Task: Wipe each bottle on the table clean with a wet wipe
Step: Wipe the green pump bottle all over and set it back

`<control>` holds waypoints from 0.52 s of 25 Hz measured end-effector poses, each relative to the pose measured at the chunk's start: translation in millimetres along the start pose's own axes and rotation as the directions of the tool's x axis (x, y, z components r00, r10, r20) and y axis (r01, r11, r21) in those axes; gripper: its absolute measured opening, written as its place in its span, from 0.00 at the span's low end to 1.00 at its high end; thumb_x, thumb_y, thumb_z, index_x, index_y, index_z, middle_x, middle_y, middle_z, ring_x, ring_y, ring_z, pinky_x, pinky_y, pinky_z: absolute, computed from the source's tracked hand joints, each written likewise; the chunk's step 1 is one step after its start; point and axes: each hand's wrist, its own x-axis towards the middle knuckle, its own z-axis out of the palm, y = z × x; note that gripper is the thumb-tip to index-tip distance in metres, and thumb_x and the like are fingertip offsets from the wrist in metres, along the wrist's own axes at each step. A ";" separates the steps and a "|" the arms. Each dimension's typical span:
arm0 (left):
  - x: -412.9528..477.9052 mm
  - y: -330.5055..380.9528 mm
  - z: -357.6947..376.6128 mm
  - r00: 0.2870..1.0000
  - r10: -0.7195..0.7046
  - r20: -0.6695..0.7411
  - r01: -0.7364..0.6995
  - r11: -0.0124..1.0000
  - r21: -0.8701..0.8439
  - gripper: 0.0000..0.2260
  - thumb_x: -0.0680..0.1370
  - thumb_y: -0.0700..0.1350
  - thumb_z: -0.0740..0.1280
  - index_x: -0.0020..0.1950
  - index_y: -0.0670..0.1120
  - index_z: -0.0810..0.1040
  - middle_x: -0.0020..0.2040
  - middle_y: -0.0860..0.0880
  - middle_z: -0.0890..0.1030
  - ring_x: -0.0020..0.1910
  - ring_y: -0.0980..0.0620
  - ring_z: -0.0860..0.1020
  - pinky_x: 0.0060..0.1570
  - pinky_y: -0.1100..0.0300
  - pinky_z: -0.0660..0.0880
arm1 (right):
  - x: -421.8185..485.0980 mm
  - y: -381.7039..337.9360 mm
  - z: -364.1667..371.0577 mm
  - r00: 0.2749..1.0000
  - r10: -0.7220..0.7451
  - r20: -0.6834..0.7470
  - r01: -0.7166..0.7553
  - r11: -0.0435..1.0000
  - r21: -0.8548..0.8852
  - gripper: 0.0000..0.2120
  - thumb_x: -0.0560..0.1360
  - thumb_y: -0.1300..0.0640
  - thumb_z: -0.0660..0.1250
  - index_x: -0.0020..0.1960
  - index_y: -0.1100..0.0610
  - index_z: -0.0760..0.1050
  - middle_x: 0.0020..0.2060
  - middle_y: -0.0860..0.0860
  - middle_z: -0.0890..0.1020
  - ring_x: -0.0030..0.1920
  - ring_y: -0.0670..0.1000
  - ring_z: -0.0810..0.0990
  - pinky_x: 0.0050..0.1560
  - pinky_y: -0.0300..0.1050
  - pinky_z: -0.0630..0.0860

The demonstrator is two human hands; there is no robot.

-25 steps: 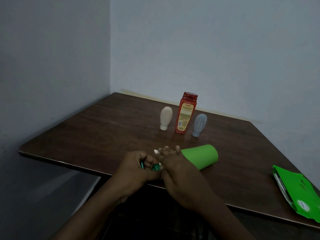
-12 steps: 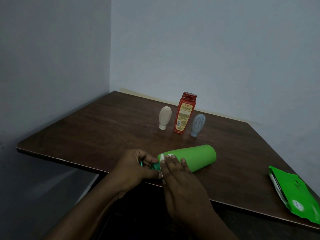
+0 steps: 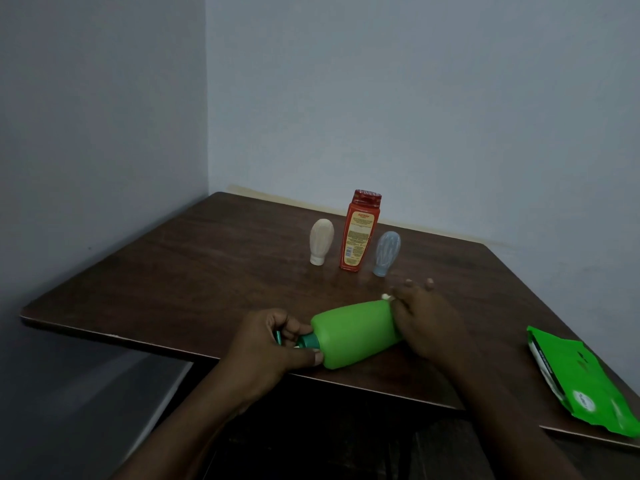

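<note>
A bright green bottle [image 3: 353, 332] lies on its side near the front edge of the dark wooden table [image 3: 194, 271]. My left hand [image 3: 273, 344] grips its dark green cap end. My right hand [image 3: 422, 317] lies over the bottle's far base end with a small white wet wipe [image 3: 386, 297] under its fingers. Behind, a cream bottle [image 3: 321, 241] and a pale blue bottle [image 3: 387, 252] stand cap-down on either side of an upright red bottle [image 3: 360, 230].
A green wet-wipe pack [image 3: 585, 379] lies at the table's right front edge. Grey walls meet in a corner behind the table. The floor drops away below the table's left and front edges.
My right hand has slid with the wipe from the bottle's neck along its body to the base end. My left hand has kept its grip on the cap.
</note>
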 end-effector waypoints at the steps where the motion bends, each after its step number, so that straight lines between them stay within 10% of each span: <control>1: -0.1 0.2 0.1 1.000 -0.004 0.002 0.004 1.000 -0.006 0.15 0.62 0.32 0.84 0.44 0.39 0.85 0.31 0.53 0.81 0.32 0.58 0.80 0.35 0.66 0.77 | 1.5 9.0 -2.1 0.998 0.060 -0.009 -0.060 0.998 -0.009 0.23 0.75 0.44 0.49 0.51 0.51 0.81 0.50 0.53 0.84 0.49 0.55 0.82 0.57 0.53 0.77; 5: 0.5 -1.3 -0.2 1.000 -0.017 0.002 0.017 1.000 -0.012 0.16 0.61 0.32 0.84 0.45 0.40 0.85 0.32 0.51 0.81 0.33 0.56 0.80 0.35 0.65 0.77 | -11.0 -6.1 4.1 0.984 0.133 -0.118 -0.144 0.986 -0.088 0.21 0.77 0.47 0.51 0.53 0.53 0.81 0.56 0.56 0.83 0.55 0.58 0.81 0.59 0.52 0.76; 9: -0.5 -2.0 -3.5 1.000 -0.016 -0.007 0.015 0.999 -0.031 0.15 0.62 0.31 0.84 0.43 0.38 0.84 0.36 0.39 0.83 0.35 0.51 0.80 0.38 0.60 0.79 | -42.8 -72.4 23.7 0.979 -0.191 -0.076 0.198 0.975 0.099 0.22 0.80 0.53 0.52 0.68 0.57 0.74 0.68 0.54 0.76 0.72 0.52 0.70 0.78 0.45 0.50; 13: -12.8 -2.8 -12.6 1.000 -0.001 0.018 0.002 1.000 -0.028 0.13 0.62 0.31 0.84 0.40 0.42 0.85 0.38 0.37 0.84 0.35 0.51 0.81 0.38 0.59 0.79 | -55.5 -87.2 30.4 0.934 -0.354 -0.057 0.358 0.925 0.126 0.23 0.80 0.53 0.52 0.73 0.53 0.70 0.72 0.49 0.72 0.75 0.47 0.64 0.79 0.47 0.45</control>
